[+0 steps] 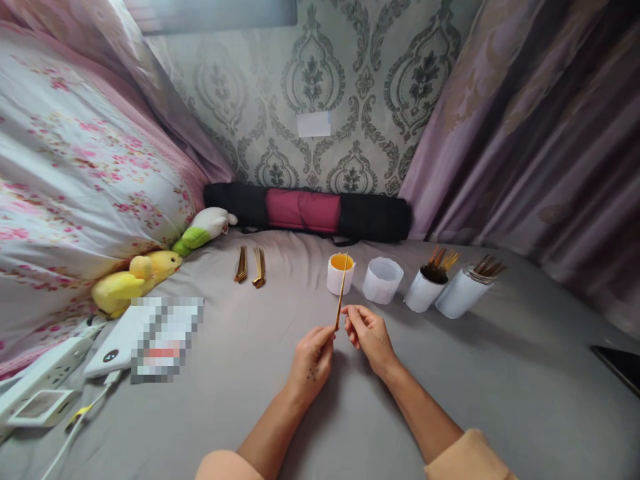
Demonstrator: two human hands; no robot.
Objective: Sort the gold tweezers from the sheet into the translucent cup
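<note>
My left hand [314,363] is closed around the lower end of a thin brownish-gold stick [341,295]. The stick points up and away, and its upper end overlaps the yellow inside of a white-wrapped cup [340,280] behind it. Just right of the stick is my right hand [369,335], its fingers loosely bent and slightly apart, with nothing visible in them. Its index fingertip comes close to the stick; whether they touch I cannot tell. A translucent whitish cup [383,283] stands beyond the right hand.
Rightward stand two white-wrapped containers [419,293] [457,298] holding several brown sticks. Two gold-coloured bundles [241,265] [259,269] lie left of the cups. A black-and-maroon long bag [303,208] rests by the wall. Plush toys [133,280], a power bank [123,340] and a power strip [53,367] lie left.
</note>
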